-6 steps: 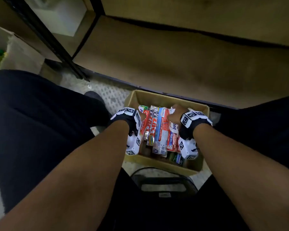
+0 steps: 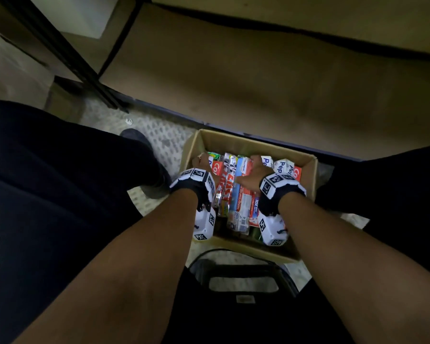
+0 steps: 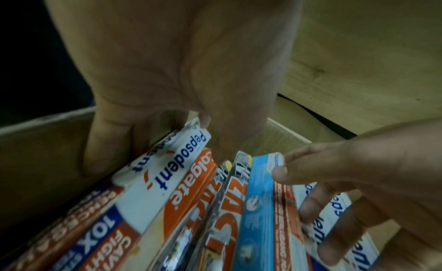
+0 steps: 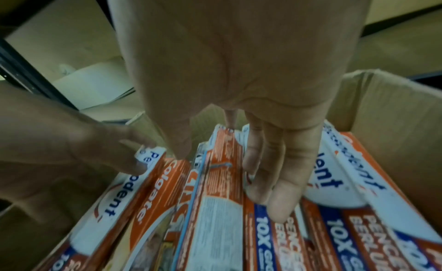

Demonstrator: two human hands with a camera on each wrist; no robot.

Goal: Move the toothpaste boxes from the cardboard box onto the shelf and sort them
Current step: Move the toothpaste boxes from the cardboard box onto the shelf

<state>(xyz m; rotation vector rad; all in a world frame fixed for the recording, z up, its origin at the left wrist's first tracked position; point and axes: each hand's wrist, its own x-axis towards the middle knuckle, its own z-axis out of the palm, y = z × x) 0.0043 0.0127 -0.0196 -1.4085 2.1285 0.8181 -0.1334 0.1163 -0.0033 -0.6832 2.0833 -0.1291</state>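
Observation:
An open cardboard box [image 2: 246,141] stands on the floor between my legs, packed with toothpaste boxes lying lengthwise. My left hand [image 2: 199,162] is at its left side, fingers and thumb [image 3: 203,121] curled round the far end of a white Pepsodent box [image 3: 172,167]. A red Colgate box [image 3: 191,182] lies beside it. My right hand [image 2: 252,173] grips a blue-and-red box [image 3: 258,199] in the middle. Its thumb is on the left face and its fingers [image 4: 275,180] on the right of that box [image 4: 220,180]. The brown shelf board [image 2: 258,78] lies just beyond the cardboard box.
A black shelf post [image 2: 67,53] slants at the upper left, with a white carton [image 2: 85,13] behind it. My dark-trousered legs flank the box, with a black shoe [image 2: 144,165] left of it. A dark framed object [image 2: 243,281] sits below the box's near wall.
Almost nothing differs. Both hands stay in the cardboard box on the same toothpaste boxes, and the right wrist has shifted slightly left.

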